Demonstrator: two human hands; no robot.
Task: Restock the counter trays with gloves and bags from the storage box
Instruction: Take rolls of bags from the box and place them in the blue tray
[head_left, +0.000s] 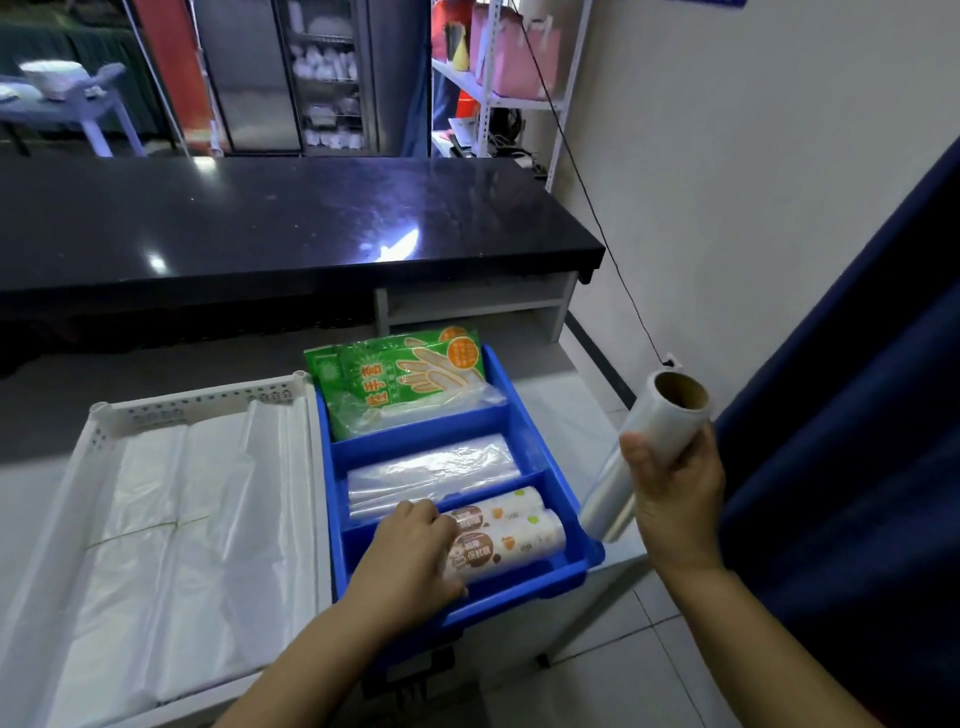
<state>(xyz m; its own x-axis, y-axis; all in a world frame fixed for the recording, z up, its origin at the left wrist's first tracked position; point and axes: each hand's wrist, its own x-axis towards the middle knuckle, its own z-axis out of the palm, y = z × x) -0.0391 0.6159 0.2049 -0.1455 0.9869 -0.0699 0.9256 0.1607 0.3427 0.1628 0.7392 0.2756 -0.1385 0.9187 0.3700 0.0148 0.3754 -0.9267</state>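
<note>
Now the right hand (675, 499) grips a clear film roll (657, 434); the left hand (410, 556) clasps a labelled roll (511, 545).

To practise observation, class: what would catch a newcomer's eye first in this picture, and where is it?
A bright blue divided tray sits at centre, green glove packets in its far compartment, the left hand gripping labelled rolls in its near one. At right, the right hand holds up a roll of clear film.

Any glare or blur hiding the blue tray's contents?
Head view: glare on the black counter; tray evenly lit, glove pack print legible; background soft; edges bent by wide lens; left hand covers the labelled rolls' ends; clear roll in the right hand sharp.
</note>
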